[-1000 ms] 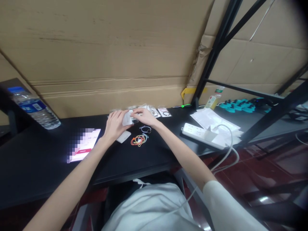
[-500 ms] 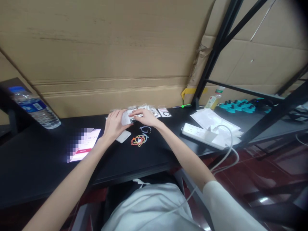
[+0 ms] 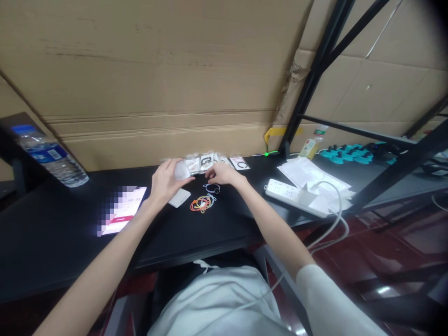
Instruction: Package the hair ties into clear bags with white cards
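My left hand (image 3: 166,179) is closed round a small whitish pouch or cup (image 3: 181,171), raised just above the table. The exact kind of this item is unclear. My right hand (image 3: 221,174) holds nothing that I can see. Its fingers are bent with a small gap at the tips, right above a bluish-grey cord loop (image 3: 213,188). Closer to me lies a small heap of orange and yellow cord loops (image 3: 202,204). A flat white square (image 3: 179,198) rests beneath my left hand. Clear packets with dark rings (image 3: 206,160) line the back of the table.
To the left are a lit phone (image 3: 126,210) and a leaning water bottle (image 3: 52,156). A white power strip (image 3: 296,198) with cables, white sheets (image 3: 308,172) and a drink bottle (image 3: 312,142) are on the right. Cardboard (image 3: 157,70) stands behind; a black metal frame (image 3: 315,77) rises at right.
My right hand has left the whitish item and moved right and toward me, over the bluish-grey loop. My left hand stays almost in place, holding the item. More packets are uncovered.
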`<state>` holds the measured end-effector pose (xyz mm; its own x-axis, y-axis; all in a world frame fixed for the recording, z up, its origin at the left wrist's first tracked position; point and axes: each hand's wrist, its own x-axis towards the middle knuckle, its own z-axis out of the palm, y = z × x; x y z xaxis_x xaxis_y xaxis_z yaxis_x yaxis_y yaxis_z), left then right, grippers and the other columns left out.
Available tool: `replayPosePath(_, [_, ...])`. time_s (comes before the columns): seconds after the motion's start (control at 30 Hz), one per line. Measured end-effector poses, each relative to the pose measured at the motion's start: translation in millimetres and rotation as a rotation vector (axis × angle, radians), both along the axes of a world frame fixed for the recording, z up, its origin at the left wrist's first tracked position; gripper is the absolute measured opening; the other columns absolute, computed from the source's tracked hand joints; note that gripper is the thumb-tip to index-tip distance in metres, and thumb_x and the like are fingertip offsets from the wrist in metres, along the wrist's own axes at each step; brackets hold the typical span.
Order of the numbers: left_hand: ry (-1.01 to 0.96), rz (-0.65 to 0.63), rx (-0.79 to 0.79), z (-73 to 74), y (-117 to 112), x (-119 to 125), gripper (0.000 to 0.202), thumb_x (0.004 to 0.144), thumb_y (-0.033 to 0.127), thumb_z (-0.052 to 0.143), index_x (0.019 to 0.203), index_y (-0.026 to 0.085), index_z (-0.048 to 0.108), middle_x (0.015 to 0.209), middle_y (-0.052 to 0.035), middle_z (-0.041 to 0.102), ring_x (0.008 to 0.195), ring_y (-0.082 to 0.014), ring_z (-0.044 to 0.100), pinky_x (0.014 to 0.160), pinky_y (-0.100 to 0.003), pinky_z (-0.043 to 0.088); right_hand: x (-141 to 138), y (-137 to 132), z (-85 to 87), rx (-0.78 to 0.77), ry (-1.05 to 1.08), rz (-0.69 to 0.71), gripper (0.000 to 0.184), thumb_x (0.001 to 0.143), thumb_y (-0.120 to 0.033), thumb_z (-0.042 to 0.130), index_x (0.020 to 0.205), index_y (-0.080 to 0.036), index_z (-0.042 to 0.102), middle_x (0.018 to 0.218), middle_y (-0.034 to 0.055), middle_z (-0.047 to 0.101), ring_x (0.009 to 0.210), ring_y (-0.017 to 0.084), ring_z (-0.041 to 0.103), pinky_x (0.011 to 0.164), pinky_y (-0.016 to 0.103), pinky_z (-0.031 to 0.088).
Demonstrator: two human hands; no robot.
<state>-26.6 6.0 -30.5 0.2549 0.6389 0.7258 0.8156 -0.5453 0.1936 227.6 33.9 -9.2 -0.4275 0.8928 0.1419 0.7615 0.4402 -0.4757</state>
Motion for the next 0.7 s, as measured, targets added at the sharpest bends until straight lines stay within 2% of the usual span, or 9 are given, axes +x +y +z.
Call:
replayPosePath(0.1, [-0.037,0.004,-0.021,0.6,-1,2,0.062,0.083,0.059,0.083,0.13,0.024,0.063,0.127,-0.0114,0.074,0.115,-0.0327,0.071,0.097,-0.044,0.056,-8,-4,-6.9,-0.005,-0.066,-0.009,0.016,0.073,-0.009,0.085,0.079,-0.024,0.081,0.084,0.0047,0.078,0.08,0.023,0.073,0.076,0.034,0.055])
replayPosePath(0.23, [-0.059,0.027,-0.045,2.9,-2,5,0.062,0.081,0.061,0.084,0.126,0.024,0.063,0.123,-0.0102,0.075,0.11,-0.0322,0.072,0.093,-0.043,0.056,-9,-6,-2.6,-0.021,-0.087,0.006,0.014,0.077,-0.008,0.079,0.073,-0.022,0.077,0.081,0.0054,0.078,0.077,0.021,0.072,0.073,0.033,0.053])
replayPosePath(0.33, [-0.046,0.036,-0.066,4.2,-5,7,0.063,0.081,0.062,0.083,0.126,0.023,0.062,0.123,-0.0105,0.075,0.111,-0.0325,0.072,0.092,-0.041,0.055,0,-6,8.1,-0.02,-0.076,0.013,0.009,0.081,-0.011,0.076,0.082,-0.02,0.078,0.086,0.006,0.079,0.078,0.02,0.072,0.072,0.03,0.052])
replayPosePath(0.4, [-0.039,0.049,-0.086,5.2,-7,8,0.064,0.081,0.062,0.083,0.126,0.022,0.061,0.124,-0.0108,0.075,0.112,-0.0325,0.072,0.092,-0.04,0.055,8,-6,17.7,0.003,-0.027,0.032,0.012,0.084,-0.014,0.075,0.094,-0.018,0.078,0.095,0.0072,0.08,0.082,0.019,0.073,0.075,0.029,0.053])
replayPosePath(0.5, [-0.054,0.099,-0.133,7.6,-10,11,0.069,0.077,0.064,0.085,0.127,0.022,0.059,0.123,-0.0113,0.075,0.111,-0.0339,0.072,0.088,-0.04,0.054,21,-12,35.5,0.036,0.147,0.12,0.025,0.087,-0.017,0.074,0.112,-0.017,0.078,0.1,0.0064,0.081,0.086,0.018,0.073,0.081,0.029,0.054])
replayPosePath(0.57, [-0.078,0.146,-0.178,10.0,-11,13,0.073,0.074,0.066,0.086,0.126,0.023,0.059,0.121,-0.0117,0.075,0.108,-0.0354,0.072,0.084,-0.04,0.054,27,-19,49.1,0.034,0.299,0.164,0.027,0.091,-0.023,0.072,0.116,-0.018,0.078,0.1,0.0056,0.08,0.085,0.017,0.073,0.079,0.028,0.056])
replayPosePath(0.7, [-0.123,0.212,-0.24,15.7,-13,17,0.073,0.072,0.07,0.085,0.123,0.025,0.058,0.114,-0.0128,0.076,0.103,-0.0375,0.073,0.08,-0.042,0.054,22,-33,72.5,-0.018,0.637,0.14,0.028,0.094,-0.033,0.072,0.116,-0.017,0.076,0.1,0.0075,0.08,0.078,0.016,0.073,0.061,0.023,0.058])
